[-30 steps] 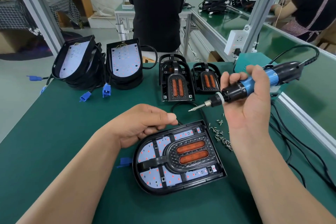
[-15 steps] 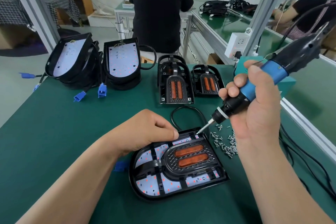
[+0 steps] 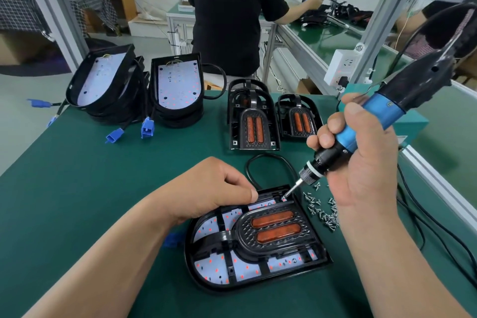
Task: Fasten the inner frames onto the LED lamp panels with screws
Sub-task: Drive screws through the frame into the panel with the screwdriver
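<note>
An LED lamp panel (image 3: pixel 214 270) lies flat on the green mat in front of me, with a black inner frame (image 3: pixel 276 227) carrying two orange reflectors seated in it. My right hand (image 3: pixel 361 162) grips a blue and black electric screwdriver (image 3: pixel 366 121), tilted, its bit tip down on the far right corner of the frame. My left hand (image 3: pixel 206 188) rests on the panel's far edge with fingers curled and thumb pressed against the frame. A heap of small screws (image 3: pixel 322 209) lies just right of the panel.
Two stacks of bare LED panels (image 3: pixel 178 85) with blue connectors (image 3: pixel 145 128) stand at the back left. Spare inner frames (image 3: pixel 253 116) lie behind the panel. The screwdriver's cables trail along the right edge rail (image 3: pixel 433 183). A person in black stands beyond the bench.
My right hand swung the screwdriver from level to steeply tilted and lowered its bit onto the frame's far right corner. My left hand stayed on the panel's far edge.
</note>
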The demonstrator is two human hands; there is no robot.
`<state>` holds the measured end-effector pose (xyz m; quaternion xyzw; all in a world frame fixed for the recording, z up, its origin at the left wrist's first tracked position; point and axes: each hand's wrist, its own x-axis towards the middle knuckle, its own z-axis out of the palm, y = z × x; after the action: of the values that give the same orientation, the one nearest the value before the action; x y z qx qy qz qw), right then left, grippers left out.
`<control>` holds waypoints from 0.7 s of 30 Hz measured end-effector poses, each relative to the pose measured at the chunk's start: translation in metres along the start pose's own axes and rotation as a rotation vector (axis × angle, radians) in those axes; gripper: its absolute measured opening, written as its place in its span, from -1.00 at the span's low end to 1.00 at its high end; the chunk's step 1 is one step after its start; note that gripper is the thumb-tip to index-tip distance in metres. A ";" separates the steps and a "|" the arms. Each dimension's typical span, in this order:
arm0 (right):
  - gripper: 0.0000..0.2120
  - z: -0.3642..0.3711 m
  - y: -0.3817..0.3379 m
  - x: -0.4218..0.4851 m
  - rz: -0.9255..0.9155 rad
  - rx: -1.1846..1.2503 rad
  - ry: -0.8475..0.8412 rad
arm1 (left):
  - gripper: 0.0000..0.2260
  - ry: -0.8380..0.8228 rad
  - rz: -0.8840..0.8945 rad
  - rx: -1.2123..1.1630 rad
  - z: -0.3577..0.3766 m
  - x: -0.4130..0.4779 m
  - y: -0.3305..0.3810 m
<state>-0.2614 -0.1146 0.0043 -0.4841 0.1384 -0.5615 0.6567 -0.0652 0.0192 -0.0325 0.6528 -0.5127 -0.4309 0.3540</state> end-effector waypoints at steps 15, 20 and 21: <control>-0.71 0.014 0.002 -0.008 -0.021 -0.105 -0.140 | -0.81 0.069 0.051 0.093 0.013 0.000 0.004; -0.78 0.016 0.001 -0.008 -0.002 -0.101 -0.224 | -0.82 0.097 0.058 0.074 0.016 0.001 0.001; -0.78 0.016 0.001 -0.008 0.007 -0.097 -0.224 | -0.83 0.099 0.062 0.074 0.016 0.002 0.001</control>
<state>-0.2519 -0.1004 0.0083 -0.5744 0.0928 -0.4942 0.6460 -0.0797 0.0171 -0.0379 0.6700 -0.5300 -0.3675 0.3676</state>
